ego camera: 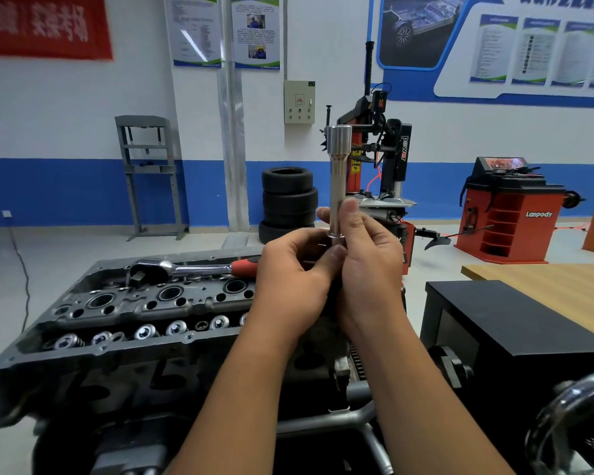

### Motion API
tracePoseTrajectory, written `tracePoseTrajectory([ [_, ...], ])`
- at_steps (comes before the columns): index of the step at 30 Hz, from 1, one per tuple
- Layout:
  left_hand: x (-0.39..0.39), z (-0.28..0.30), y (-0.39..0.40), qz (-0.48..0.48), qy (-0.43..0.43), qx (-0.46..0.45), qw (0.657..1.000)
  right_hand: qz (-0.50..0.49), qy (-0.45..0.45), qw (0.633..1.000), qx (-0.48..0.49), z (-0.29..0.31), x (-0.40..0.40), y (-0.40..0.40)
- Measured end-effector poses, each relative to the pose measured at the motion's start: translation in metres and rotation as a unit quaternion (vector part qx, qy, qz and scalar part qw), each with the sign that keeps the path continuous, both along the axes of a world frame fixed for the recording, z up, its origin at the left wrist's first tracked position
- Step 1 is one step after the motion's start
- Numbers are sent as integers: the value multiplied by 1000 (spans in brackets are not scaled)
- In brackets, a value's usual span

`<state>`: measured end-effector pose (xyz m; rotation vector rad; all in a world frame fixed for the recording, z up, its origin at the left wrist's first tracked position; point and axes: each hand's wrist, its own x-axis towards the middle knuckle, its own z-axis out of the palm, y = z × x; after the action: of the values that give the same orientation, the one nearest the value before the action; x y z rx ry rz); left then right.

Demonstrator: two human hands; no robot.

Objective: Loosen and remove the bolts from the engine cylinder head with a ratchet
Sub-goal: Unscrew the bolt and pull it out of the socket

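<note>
Both hands, left hand [290,275] and right hand [367,255], gripping upright long socket [337,180], ratchet [189,267] resting on cylinder head [124,303]

stack of tyres [287,200] by blue-banded wall, grey shop press [150,176] left of it, tyre changer [379,159] right, red wheel balancer [510,214] further right, black box [515,323] near foreground.

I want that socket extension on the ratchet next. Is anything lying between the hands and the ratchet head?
Nothing visible does. Both hands, left hand and right hand, hold the extension bar upright. The ratchet lies on the cylinder head to their left, its square drive exposed, though the left hand hides its handle end.
</note>
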<state>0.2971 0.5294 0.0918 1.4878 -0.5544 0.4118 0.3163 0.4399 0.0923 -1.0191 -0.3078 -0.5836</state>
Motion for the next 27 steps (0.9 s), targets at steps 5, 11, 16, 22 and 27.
tracePoseTrajectory([
  [5,1,0,-1,17,2,-14,1000,-21,3,1000,6,0,-1,1],
  [11,2,-1,-1,3,5,-11,1000,2,14,1000,12,2,-2,0],
  [16,0,0,0,1,3,-6,1000,-22,-2,1000,-7,0,-2,-1],
  [22,1,-1,0,9,4,-18,1000,-8,8,1000,-6,0,-2,-1],
  [27,-3,1,1,-33,-6,11,999,-9,-1,1000,-2,0,-2,-1],
])
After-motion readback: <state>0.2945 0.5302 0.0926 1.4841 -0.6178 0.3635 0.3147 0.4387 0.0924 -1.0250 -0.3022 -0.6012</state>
